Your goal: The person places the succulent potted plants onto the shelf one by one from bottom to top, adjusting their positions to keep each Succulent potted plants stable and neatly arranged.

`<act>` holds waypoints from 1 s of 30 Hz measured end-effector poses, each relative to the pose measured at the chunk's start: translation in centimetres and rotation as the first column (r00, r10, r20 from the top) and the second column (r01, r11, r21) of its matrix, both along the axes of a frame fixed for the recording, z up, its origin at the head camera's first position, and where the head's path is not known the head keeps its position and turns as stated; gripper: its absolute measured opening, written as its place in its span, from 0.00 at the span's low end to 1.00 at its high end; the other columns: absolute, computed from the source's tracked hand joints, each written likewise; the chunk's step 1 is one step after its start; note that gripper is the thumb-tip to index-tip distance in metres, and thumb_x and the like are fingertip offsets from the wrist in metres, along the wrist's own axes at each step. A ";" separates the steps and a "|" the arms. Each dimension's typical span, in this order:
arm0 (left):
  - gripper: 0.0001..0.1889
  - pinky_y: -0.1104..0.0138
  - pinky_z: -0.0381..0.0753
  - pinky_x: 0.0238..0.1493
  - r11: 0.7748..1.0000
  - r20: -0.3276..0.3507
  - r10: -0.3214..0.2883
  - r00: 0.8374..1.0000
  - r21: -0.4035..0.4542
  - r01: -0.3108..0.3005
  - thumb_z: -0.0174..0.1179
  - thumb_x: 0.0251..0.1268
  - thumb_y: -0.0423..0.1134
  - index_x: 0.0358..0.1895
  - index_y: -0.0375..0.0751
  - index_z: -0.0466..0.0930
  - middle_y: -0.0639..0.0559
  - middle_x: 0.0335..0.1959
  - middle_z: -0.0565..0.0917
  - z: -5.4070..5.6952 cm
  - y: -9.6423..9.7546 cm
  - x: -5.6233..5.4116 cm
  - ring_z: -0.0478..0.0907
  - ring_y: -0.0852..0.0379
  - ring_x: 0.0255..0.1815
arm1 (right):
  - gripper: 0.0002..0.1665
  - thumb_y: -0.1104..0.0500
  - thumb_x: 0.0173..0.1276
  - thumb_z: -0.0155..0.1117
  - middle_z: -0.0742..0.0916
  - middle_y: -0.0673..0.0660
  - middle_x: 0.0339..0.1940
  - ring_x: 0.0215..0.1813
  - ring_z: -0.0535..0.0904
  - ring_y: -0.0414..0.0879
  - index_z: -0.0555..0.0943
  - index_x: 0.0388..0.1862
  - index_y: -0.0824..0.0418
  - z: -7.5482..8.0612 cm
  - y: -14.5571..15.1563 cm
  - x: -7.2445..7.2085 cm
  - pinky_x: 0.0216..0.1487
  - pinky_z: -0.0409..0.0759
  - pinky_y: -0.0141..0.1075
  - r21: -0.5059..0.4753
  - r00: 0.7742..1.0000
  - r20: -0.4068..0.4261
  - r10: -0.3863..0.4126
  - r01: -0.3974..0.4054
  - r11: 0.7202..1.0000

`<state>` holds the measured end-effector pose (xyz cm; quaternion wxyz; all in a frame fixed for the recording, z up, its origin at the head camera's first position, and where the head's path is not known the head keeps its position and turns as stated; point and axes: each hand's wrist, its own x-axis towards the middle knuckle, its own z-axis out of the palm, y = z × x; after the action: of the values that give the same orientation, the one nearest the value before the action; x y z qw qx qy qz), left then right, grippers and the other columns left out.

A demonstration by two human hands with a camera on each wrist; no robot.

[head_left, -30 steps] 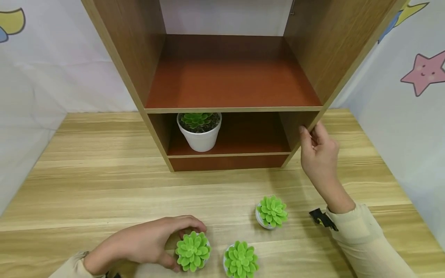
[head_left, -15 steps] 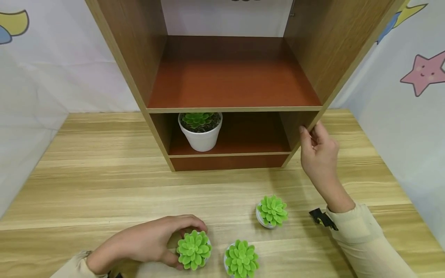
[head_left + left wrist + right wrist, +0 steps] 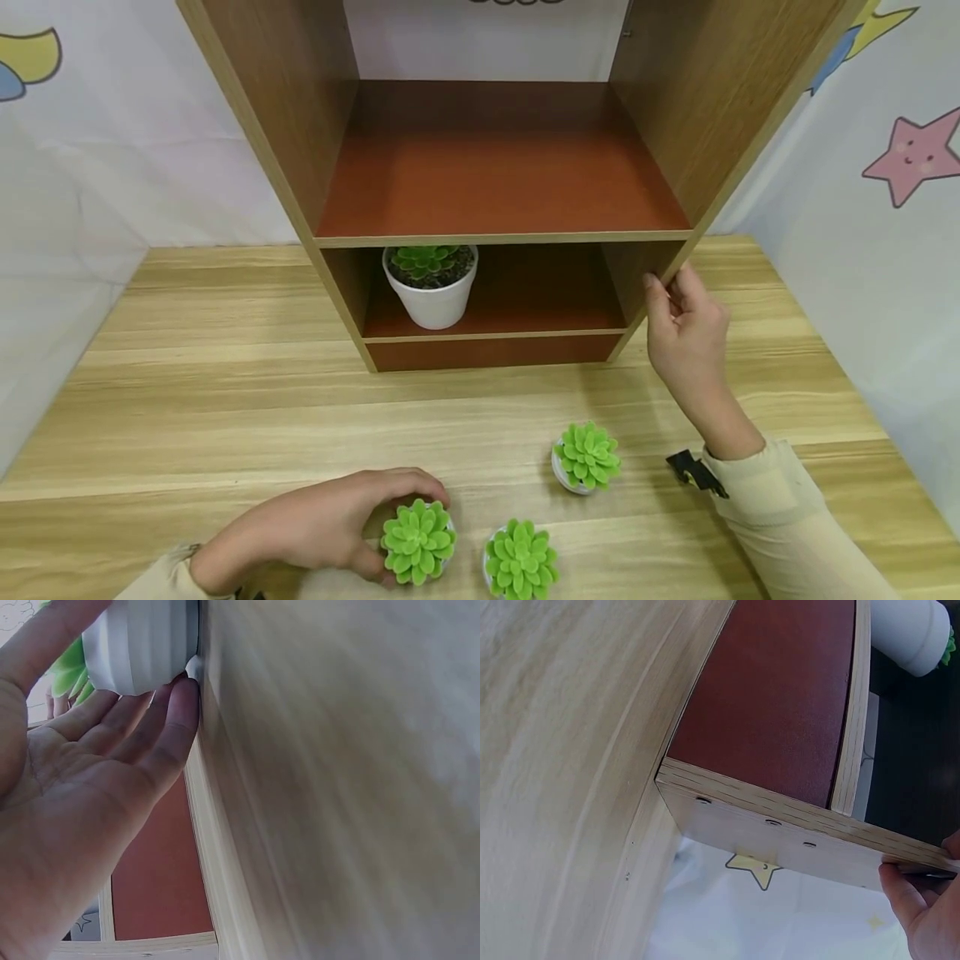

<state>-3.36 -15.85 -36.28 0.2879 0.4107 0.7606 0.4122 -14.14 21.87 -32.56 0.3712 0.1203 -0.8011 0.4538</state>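
My left hand (image 3: 333,521) curves round a small potted succulent (image 3: 418,542) on the table, thumb on the near side, fingers on the far side. In the left wrist view its white ribbed pot (image 3: 142,645) sits against the fingertips, low by the tabletop. My right hand (image 3: 690,342) pinches the front edge of the right side panel of a wooden shelf unit (image 3: 502,350). The right wrist view has the thumb (image 3: 900,892) against the panel's edge; the other fingers are partly hidden.
Two more small succulents, one (image 3: 521,560) at the front and one (image 3: 587,457) further right, stand on the wooden table (image 3: 225,417). A larger succulent in a white pot (image 3: 433,296) is on the lower shelf, left side. Patterned white cloth (image 3: 75,183) surrounds the table.
Both hands keep their holds, and the plants stay where they were. The head view shifts only very slightly.
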 end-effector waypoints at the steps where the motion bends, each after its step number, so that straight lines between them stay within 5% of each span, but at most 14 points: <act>1: 0.40 0.66 0.71 0.60 1.000 -0.010 -0.002 1.000 -0.004 0.002 0.78 0.45 0.33 0.64 0.56 0.70 0.66 0.58 0.74 0.0 0.0 0.0 0.72 0.63 0.57 | 0.09 0.70 0.70 0.59 0.88 0.63 0.38 0.39 0.84 0.40 0.82 0.46 0.73 0.0 0.0 0.0 0.36 0.79 0.22 -0.001 1.000 -0.001 0.002 -0.002 1.000; 21: 0.39 0.64 0.69 0.63 1.000 -0.101 -0.025 0.995 -0.003 0.025 0.79 0.42 0.32 0.63 0.55 0.72 0.63 0.60 0.75 0.0 0.3 -0.3 0.71 0.62 0.60 | 0.10 0.68 0.71 0.59 0.88 0.62 0.39 0.39 0.85 0.47 0.82 0.47 0.72 0.3 -0.1 -0.2 0.37 0.79 0.23 0.019 1.000 -0.017 -0.002 0.003 1.000; 30: 0.39 0.66 0.72 0.59 1.000 -0.071 -0.030 0.997 0.006 0.031 0.78 0.44 0.32 0.63 0.56 0.72 0.67 0.57 0.75 0.0 0.3 0.1 0.73 0.64 0.56 | 0.09 0.68 0.71 0.59 0.88 0.61 0.36 0.34 0.83 0.37 0.82 0.45 0.71 0.0 0.1 0.0 0.32 0.77 0.20 0.051 0.999 -0.027 -0.018 0.019 0.999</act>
<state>-3.30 -15.55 -36.32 0.2653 0.4377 0.7625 0.3958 -14.18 21.98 -32.52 0.3829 0.1285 -0.8085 0.4280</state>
